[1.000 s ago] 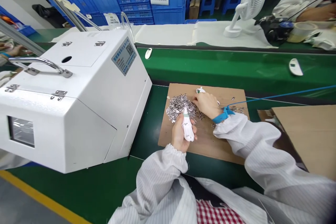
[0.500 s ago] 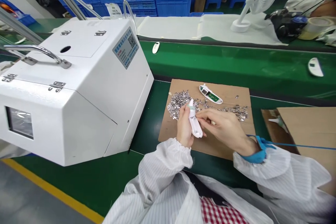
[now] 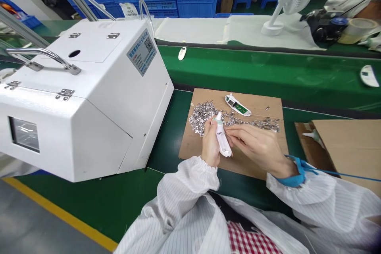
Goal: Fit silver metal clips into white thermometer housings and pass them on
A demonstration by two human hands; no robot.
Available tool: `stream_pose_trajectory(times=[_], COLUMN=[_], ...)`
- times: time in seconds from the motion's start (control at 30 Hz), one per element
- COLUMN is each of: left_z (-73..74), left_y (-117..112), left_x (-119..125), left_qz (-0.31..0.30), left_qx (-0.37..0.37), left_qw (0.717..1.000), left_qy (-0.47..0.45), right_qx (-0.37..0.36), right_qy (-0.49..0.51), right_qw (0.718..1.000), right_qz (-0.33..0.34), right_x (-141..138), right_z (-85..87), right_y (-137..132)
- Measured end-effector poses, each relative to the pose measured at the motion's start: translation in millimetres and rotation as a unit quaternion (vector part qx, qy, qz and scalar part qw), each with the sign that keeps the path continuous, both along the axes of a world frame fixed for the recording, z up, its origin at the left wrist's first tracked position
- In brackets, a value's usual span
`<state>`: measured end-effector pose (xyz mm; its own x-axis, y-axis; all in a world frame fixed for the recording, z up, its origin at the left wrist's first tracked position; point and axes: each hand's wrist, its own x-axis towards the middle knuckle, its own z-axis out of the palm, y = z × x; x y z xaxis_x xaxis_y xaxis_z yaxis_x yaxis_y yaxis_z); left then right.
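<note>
My left hand (image 3: 210, 143) is wrapped around a white ear thermometer (image 3: 223, 139), its pointed probe end away from me and its open battery compartment facing up. The fingertips of my right hand (image 3: 258, 145) are pinched together at the thermometer's right edge. Whatever they hold, if anything, is too small to make out. Beyond my hands, a heap of small metal contact pieces (image 3: 201, 116) lies on a cardboard sheet (image 3: 190, 149). More pieces trail off to the right, partly behind my right hand. An opened thermometer half with a green circuit board (image 3: 238, 105) rests at the sheet's far side.
A large white machine (image 3: 104, 83) stands close on the left. Across the back runs a green conveyor belt (image 3: 238, 65) carrying a small white part (image 3: 182, 53) and a white casing (image 3: 369, 76). A cardboard box (image 3: 348, 143) is at right, a white fan (image 3: 285, 4) behind the belt.
The white parts on the belt have travelled to the right. Both hands and the thermometer have shifted very slightly to the right in view; the right fingertips stay at the thermometer's edge.
</note>
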<state>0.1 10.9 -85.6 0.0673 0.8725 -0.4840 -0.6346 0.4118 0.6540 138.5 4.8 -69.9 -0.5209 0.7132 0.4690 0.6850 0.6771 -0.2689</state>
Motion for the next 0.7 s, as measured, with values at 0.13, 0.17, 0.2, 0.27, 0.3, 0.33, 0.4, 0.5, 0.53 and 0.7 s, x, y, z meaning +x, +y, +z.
stream_pose_trajectory(times=[0.13,0.17,0.2,0.27,0.3,0.33,0.4,0.5,0.53,0.7], left_z=[0.8,1.0,0.9,0.2,-0.3,-1.0,-2.4,-4.2,-4.7,-8.6], left_y=[-1.1,-1.4,-1.8,-2.6,-3.0,-3.3,-4.1,-5.1,-5.5,-7.6], left_x=[1.1,1.3,1.6,2.5,3.1,3.7,4.6,4.3,3.7,3.6], left_qz=[0.001,0.003,0.005,0.012,0.02,0.029,0.036,0.01,-0.002,-0.066], left_qx=[0.012,0.014,0.015,0.02,0.021,0.022,0.017,0.006,0.001,-0.02], left_qw=[1.0,1.0,1.0,1.0,0.999,0.999,0.999,1.0,1.0,0.997], left_qy=[0.006,0.009,0.011,0.016,0.02,0.024,0.025,0.008,0.002,-0.041], right_qx=[-0.002,-0.008,-0.014,-0.022,-0.022,-0.021,-0.018,-0.038,-0.059,-0.173], right_qy=[-0.008,-0.008,-0.008,-0.013,-0.017,-0.02,-0.02,-0.007,-0.001,0.169], right_qw=[1.0,1.0,1.0,1.0,1.0,1.0,1.0,0.999,0.998,0.97], right_qz=[0.003,0.004,0.005,0.004,0.005,0.005,0.007,0.007,0.011,-0.032], right_x=[2.4,2.4,2.3,2.0,1.9,1.8,1.5,1.2,1.5,6.8], right_z=[2.2,2.2,1.8,0.4,-0.5,-1.5,-3.5,-4.9,-4.0,21.2], right_y=[-1.2,-1.6,-2.2,-3.6,-4.4,-5.2,-6.1,-5.3,-4.4,-0.9])
